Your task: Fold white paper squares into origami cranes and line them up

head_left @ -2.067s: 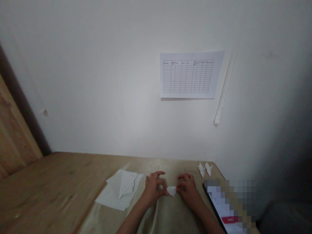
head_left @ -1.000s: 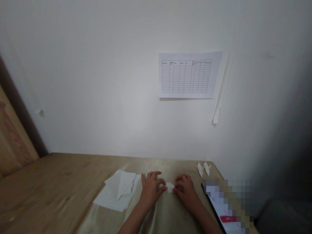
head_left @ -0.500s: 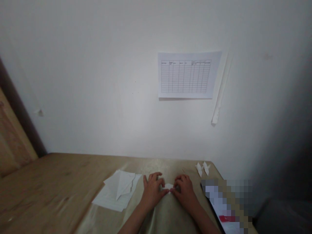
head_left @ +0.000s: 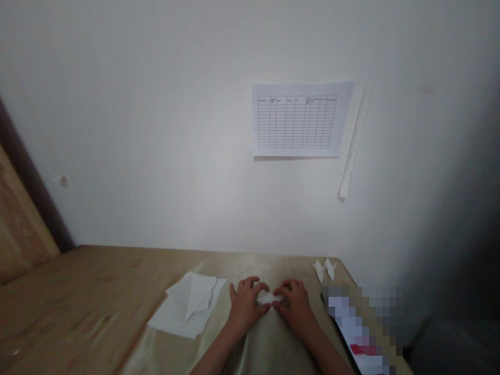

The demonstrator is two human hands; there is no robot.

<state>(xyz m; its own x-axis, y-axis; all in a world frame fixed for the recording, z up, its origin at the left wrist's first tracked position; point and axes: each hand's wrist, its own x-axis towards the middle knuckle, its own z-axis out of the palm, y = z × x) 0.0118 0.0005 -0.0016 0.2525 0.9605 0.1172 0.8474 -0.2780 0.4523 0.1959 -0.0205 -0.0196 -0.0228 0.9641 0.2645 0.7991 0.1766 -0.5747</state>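
Observation:
A small folded piece of white paper (head_left: 267,297) lies on the table between my two hands. My left hand (head_left: 248,301) grips its left side, thumb at the near edge and index finger curled over the far side. On the other side my right hand (head_left: 292,299) pinches the paper in the same way, its thumb almost meeting the left thumb. The fold lines are too small to make out. Left of my hands is a stack of white paper sheets (head_left: 172,317), with a folded triangular piece (head_left: 200,294) on top.
Two small folded paper figures (head_left: 324,270) sit at the table's back right corner. A partly blurred device with a lit screen (head_left: 351,333) lies along the right edge. The brown table (head_left: 97,291) meets a white wall bearing a printed sheet (head_left: 296,122).
The fingers of both hands have shifted on the paper: the index fingers have moved inward along its far side. The thumbs stay close together at the near edge.

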